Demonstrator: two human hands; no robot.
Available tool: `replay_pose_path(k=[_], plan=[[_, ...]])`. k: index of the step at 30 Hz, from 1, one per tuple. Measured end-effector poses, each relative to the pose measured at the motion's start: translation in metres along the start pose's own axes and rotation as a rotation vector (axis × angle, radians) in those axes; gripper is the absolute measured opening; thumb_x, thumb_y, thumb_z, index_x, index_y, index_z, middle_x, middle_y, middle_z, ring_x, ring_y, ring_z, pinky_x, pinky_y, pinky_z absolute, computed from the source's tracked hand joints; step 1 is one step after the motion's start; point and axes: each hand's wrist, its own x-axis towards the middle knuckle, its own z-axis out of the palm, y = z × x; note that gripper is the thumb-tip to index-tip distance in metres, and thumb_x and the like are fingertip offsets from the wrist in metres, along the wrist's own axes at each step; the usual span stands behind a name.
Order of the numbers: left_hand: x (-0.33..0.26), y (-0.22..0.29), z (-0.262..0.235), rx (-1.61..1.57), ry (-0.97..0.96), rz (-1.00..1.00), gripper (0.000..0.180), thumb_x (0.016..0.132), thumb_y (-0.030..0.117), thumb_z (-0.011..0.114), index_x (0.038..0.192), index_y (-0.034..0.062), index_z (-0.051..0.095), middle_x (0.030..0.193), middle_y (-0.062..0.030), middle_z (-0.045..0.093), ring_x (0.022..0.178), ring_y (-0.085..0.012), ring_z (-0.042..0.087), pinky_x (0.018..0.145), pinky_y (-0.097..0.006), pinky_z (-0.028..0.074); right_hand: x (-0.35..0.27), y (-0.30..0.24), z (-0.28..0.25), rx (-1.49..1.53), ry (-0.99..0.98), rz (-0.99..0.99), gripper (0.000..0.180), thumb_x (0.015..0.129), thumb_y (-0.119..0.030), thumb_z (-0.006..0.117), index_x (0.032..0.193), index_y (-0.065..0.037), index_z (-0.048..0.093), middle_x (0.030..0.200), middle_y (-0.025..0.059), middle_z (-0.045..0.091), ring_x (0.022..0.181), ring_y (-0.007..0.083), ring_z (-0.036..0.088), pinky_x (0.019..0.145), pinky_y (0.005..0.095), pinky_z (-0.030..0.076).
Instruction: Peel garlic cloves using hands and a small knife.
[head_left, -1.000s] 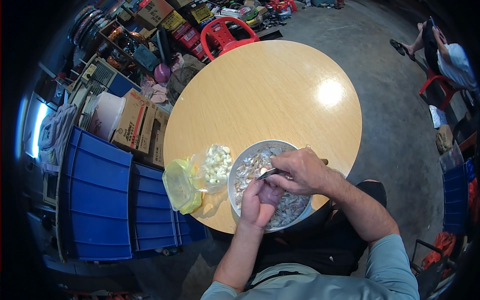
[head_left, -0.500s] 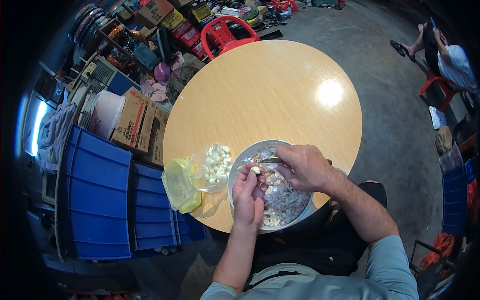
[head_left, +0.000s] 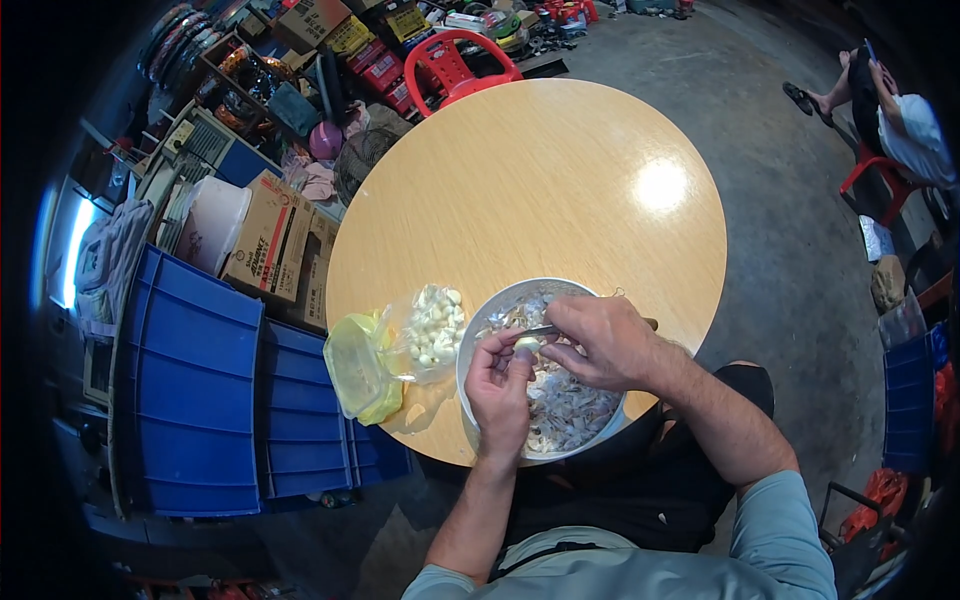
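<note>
Over a white bowl [head_left: 466, 372] full of papery skins and unpeeled garlic, my left hand [head_left: 500, 392] pinches a pale garlic clove [head_left: 527, 344] between thumb and fingers. My right hand [head_left: 605, 340] grips a small knife [head_left: 541, 331], its blade pointing left and lying close above the clove. The knife's handle end shows past the far side of my right hand. Left of the bowl, peeled garlic cloves [head_left: 436, 325] lie heaped on a clear plastic bag. Next to them stands a clear plastic container [head_left: 355, 370] with a yellow bag under it.
The round wooden table [head_left: 540, 180] has a red plastic chair [head_left: 455, 65] at its far side. Blue plastic crates [head_left: 195, 385] and cardboard boxes [head_left: 265, 235] stand close on the left. At the far right a person [head_left: 905, 130] sits on a red chair.
Both hands have shifted slightly, with the clove moved a little right and lower. The knife blade now lies nearer the clove, and my right hand has tilted over it.
</note>
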Motion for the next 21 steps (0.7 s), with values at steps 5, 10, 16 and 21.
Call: replay_pose_path(k=[5, 10, 16, 21], plan=[[-0.002, 0.0026, -0.0003, 0.015, -0.03, 0.031, 0.024, 0.097, 0.001, 0.063, 0.122, -0.0014, 0.061, 0.102, -0.0046, 0.064, 0.084, -0.0065, 0.058, 0.073, -0.02, 0.049, 0.0, 0.0019, 0.0013, 0.012, 0.001, -0.026, 0.025, 0.09, -0.023, 0.07, 0.099, -0.004, 0.056, 0.091, 0.0146, 0.065, 0.088, 0.0345, 0.068, 0.073, 0.0462, 0.054], [-0.003, 0.004, 0.0045, 0.078, -0.002, 0.088, 0.023, 0.097, 0.002, 0.063, 0.12, -0.0026, 0.061, 0.098, -0.0056, 0.066, 0.08, -0.0077, 0.058, 0.069, -0.021, 0.049, -0.0018, 0.0025, 0.0021, 0.003, 0.033, -0.056, 0.026, 0.09, -0.023, 0.07, 0.1, -0.003, 0.058, 0.089, 0.0141, 0.065, 0.086, 0.0335, 0.069, 0.072, 0.0456, 0.055], [-0.0056, 0.0068, 0.0031, 0.099, 0.017, 0.103, 0.023, 0.096, 0.0, 0.065, 0.119, -0.0029, 0.061, 0.099, -0.0055, 0.066, 0.078, -0.0074, 0.059, 0.068, -0.021, 0.05, -0.001, 0.0013, 0.0022, -0.014, 0.076, -0.114, 0.024, 0.088, -0.02, 0.072, 0.098, -0.003, 0.058, 0.085, 0.0135, 0.065, 0.082, 0.0314, 0.069, 0.068, 0.0427, 0.056], [-0.0069, 0.0075, 0.0017, 0.107, 0.029, 0.094, 0.023, 0.095, -0.003, 0.065, 0.117, -0.0037, 0.061, 0.1, -0.0058, 0.066, 0.08, -0.0078, 0.06, 0.069, -0.021, 0.051, -0.0007, 0.0003, 0.0016, -0.02, 0.07, -0.131, 0.024, 0.087, -0.019, 0.073, 0.095, -0.003, 0.057, 0.084, 0.0134, 0.065, 0.081, 0.0311, 0.069, 0.067, 0.0425, 0.056]])
